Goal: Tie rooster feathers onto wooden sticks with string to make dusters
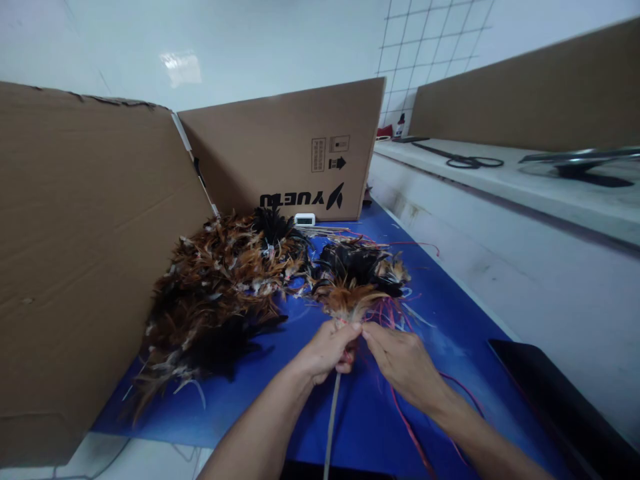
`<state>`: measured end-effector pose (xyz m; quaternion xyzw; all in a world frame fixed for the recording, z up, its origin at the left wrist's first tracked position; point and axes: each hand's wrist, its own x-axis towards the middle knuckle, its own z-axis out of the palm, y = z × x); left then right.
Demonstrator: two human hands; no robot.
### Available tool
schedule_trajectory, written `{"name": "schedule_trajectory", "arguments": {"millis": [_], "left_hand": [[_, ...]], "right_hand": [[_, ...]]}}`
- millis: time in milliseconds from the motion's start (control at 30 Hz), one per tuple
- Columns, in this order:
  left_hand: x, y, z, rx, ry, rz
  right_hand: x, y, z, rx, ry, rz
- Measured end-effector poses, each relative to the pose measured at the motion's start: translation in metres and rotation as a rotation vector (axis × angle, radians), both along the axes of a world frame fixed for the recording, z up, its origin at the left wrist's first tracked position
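My left hand (333, 350) is closed around a thin stick (332, 420) whose lower end slants down toward me. At the stick's top, just above my fingers, brown feathers (350, 300) fan out, with a bit of red binding at their base. My right hand (397, 357) is pinched, its fingertips touching my left thumb beside the feather base; what lies between them is hidden. Pink string (407, 420) runs under and around my right hand. Behind the brown feathers lies a bunch of black feathers (355, 261).
A large heap of brown and black feathers (215, 280) covers the left of the blue table (240, 407). Cardboard panels (270, 147) stand left and behind. A small white digital device (305, 220) and several sticks (327, 231) lie at the back. Scissors (473, 162) rest on the right ledge.
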<state>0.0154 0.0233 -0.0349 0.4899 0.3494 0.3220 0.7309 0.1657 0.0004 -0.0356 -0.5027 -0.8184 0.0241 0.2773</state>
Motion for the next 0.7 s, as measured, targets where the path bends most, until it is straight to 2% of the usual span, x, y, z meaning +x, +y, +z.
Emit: {"name": "schedule_trajectory", "arguments": {"millis": [100,200,433,700], "left_hand": [[0.002,0.0,-0.003,0.061,0.05,0.034],[0.003,0.002,-0.006,0.196,0.203,0.049],[0.0,-0.002,0.003,0.718,0.614,0.188],[0.002,-0.006,0.009,0.908,0.903,0.184]], "right_hand": [[-0.001,0.002,-0.001,-0.098,0.069,0.003],[-0.001,0.004,0.001,-0.175,0.149,0.039],[0.004,0.007,0.001,-0.262,0.309,0.145],[0.007,0.011,-0.006,-0.327,0.387,0.2]]}}
